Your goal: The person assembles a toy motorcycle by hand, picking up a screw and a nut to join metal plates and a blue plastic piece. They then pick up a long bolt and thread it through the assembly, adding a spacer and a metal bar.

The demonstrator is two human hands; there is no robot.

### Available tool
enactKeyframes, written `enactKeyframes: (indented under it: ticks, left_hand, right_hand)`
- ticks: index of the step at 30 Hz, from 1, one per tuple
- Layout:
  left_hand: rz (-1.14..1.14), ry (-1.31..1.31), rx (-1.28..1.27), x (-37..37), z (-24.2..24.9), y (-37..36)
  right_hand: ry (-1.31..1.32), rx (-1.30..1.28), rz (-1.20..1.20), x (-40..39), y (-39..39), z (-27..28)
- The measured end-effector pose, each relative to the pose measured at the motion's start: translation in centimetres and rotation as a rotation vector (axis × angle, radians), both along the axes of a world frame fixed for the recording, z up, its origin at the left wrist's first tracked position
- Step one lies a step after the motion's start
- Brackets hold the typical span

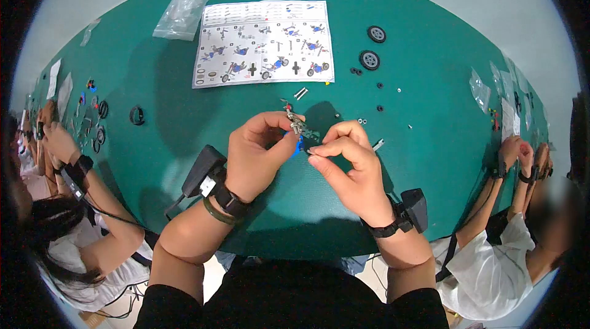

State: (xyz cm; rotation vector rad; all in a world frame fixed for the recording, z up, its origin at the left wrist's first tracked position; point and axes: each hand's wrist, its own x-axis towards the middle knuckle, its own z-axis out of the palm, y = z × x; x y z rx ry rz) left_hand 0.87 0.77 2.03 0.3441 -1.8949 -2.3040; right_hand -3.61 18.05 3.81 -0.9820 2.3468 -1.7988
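My left hand [261, 147] pinches a small metal model assembly [295, 123] with a red bit at its top and a blue part [298, 146] below. Close beside it on the right, my right hand [350, 166] has thumb and forefinger pressed together at the blue part; what they hold is too small to make out. Above the hands lies a printed instruction sheet [264, 46]. Two metal pins [300, 93] rest just above the assembly. Two grey-and-black wheels [377, 34] [369, 60] lie to the upper right.
Small black rings [380, 108], nuts [362, 121] and a screwdriver-like piece [378, 144] are right of my hands. A plastic bag [187, 6] lies upper left, a black ring [137, 115] at left. Co-workers' hands [61, 144] [511, 150] are at both sides of the green table [430, 175].
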Motion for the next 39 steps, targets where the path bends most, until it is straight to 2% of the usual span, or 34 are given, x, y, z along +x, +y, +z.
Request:
enactKeyframes:
  ticks: [2,5,8,17,26,32,39]
  left_hand:
    - [-0.019,0.009,-0.093,0.1,0.0,-0.1]
    - [-0.010,0.038,-0.119,0.2,0.0,-0.1]
    - [-0.009,0.055,-0.127,0.3,0.0,0.0]
    - [0.008,0.063,-0.274,0.5,0.0,-0.1]
    - [0.011,0.055,-0.293,0.5,0.5,0.3]
    - [0.098,0.331,-0.650,0.0,0.5,0.3]
    - [0.082,0.409,-0.861,0.0,0.9,0.3]
  right_hand:
    - [-0.088,-0.011,0.025,-0.1,0.1,-0.2]
    - [-0.390,-0.057,0.008,0.5,-0.1,0.0]
    - [-0.560,-0.105,0.018,0.8,-0.2,0.1]
    - [-0.655,-0.195,0.021,1.0,-0.3,0.1]
    - [-0.690,-0.199,0.019,1.0,-0.2,-0.3]
    - [-0.722,-0.178,0.007,1.2,-0.2,0.0]
    - [-0.813,-0.212,0.043,1.4,-0.4,-0.1]
